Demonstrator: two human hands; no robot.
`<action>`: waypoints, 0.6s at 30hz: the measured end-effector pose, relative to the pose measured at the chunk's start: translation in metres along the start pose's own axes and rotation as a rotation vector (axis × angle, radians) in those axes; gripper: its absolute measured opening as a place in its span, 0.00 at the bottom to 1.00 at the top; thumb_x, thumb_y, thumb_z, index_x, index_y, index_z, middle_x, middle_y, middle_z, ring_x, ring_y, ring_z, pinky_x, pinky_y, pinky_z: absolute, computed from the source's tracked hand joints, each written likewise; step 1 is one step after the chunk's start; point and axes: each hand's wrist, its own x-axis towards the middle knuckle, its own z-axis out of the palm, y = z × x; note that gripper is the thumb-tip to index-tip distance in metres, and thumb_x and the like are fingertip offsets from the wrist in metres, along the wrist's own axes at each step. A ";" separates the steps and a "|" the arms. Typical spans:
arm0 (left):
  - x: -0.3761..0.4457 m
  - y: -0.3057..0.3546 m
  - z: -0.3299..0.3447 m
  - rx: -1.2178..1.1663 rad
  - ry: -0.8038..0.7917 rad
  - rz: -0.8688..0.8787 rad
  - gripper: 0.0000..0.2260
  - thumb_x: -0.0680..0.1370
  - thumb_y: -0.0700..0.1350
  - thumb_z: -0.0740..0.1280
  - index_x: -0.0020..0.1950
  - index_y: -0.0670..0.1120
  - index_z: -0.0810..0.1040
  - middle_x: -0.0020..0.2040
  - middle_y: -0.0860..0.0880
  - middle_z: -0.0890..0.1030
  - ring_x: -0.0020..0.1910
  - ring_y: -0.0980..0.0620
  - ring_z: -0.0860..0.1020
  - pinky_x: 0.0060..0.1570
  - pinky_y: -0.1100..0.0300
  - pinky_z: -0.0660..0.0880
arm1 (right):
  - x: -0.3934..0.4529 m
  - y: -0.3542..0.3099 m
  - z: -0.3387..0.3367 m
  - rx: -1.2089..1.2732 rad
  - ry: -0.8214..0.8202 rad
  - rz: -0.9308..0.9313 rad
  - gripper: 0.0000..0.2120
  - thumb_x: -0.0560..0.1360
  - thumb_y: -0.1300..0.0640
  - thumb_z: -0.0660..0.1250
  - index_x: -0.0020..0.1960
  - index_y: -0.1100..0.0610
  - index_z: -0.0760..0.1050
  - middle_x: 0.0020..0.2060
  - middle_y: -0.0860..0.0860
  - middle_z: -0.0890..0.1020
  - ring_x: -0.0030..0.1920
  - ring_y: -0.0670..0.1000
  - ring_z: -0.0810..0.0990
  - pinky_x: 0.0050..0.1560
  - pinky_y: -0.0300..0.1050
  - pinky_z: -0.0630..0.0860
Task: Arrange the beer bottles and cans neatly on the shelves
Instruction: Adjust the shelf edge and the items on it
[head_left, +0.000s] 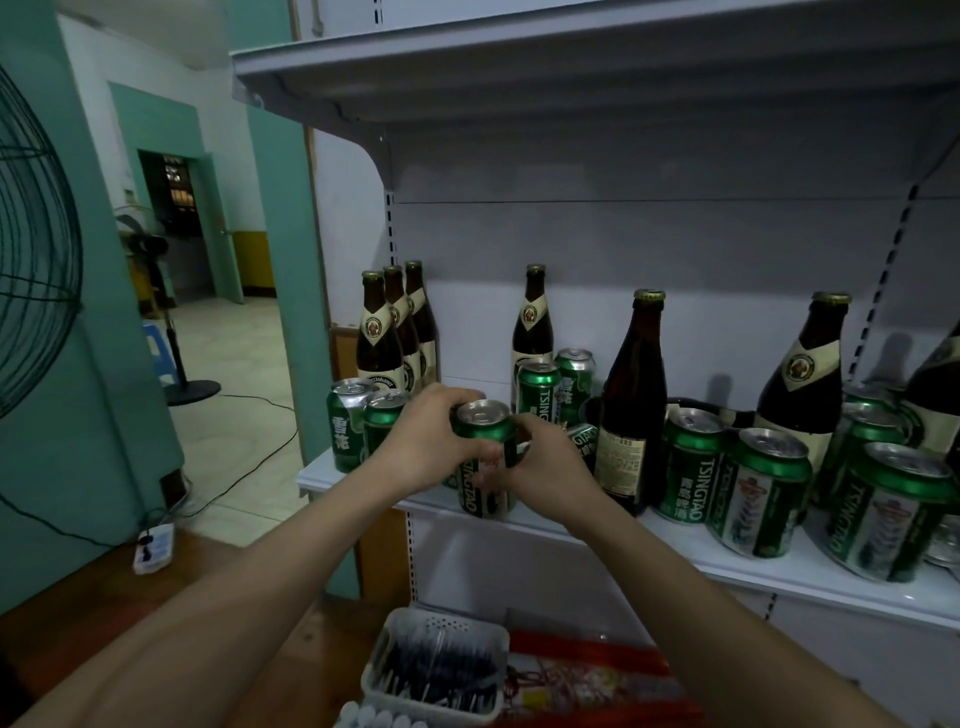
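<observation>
Can (485, 457): gripped by left hand (426, 441) and right hand (545, 462); upright near shelf (727, 564) edge
Risk: nudging two cans (363, 426) on left; toppling off edge

white basket (385, 670), standing fan (156, 249), power strip (153, 548)

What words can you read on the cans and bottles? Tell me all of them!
"TSINGTAO" on the green aluminium can held by both hands.
"TSINGTAO" on the green can behind it.
"TSINGTAO" on the green can right of the tall brown bottle.
"TSINGTAO" on the big green can at far right.
Chinese characters on the leftmost green can: too blurred to read.
Cream labels on the brown glass bottles: too small.
</observation>
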 end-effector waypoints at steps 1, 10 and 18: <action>0.002 0.000 0.001 0.019 0.004 -0.001 0.19 0.68 0.46 0.79 0.58 0.46 0.81 0.44 0.63 0.72 0.51 0.53 0.74 0.48 0.58 0.69 | 0.002 -0.001 0.002 -0.022 0.018 0.000 0.25 0.64 0.57 0.82 0.57 0.55 0.77 0.47 0.47 0.82 0.48 0.51 0.81 0.49 0.51 0.81; 0.017 -0.011 0.007 0.158 -0.010 -0.060 0.20 0.72 0.41 0.76 0.61 0.41 0.78 0.62 0.45 0.80 0.59 0.47 0.77 0.54 0.59 0.71 | 0.018 -0.007 0.022 -0.175 0.073 0.015 0.24 0.69 0.56 0.77 0.60 0.59 0.71 0.53 0.55 0.80 0.51 0.56 0.80 0.50 0.54 0.79; 0.026 -0.009 0.008 0.279 -0.063 -0.037 0.19 0.73 0.45 0.71 0.63 0.44 0.76 0.60 0.43 0.75 0.62 0.42 0.73 0.52 0.55 0.71 | 0.020 -0.009 0.007 -0.202 -0.011 -0.043 0.26 0.74 0.57 0.72 0.68 0.61 0.68 0.58 0.56 0.78 0.56 0.57 0.79 0.54 0.54 0.78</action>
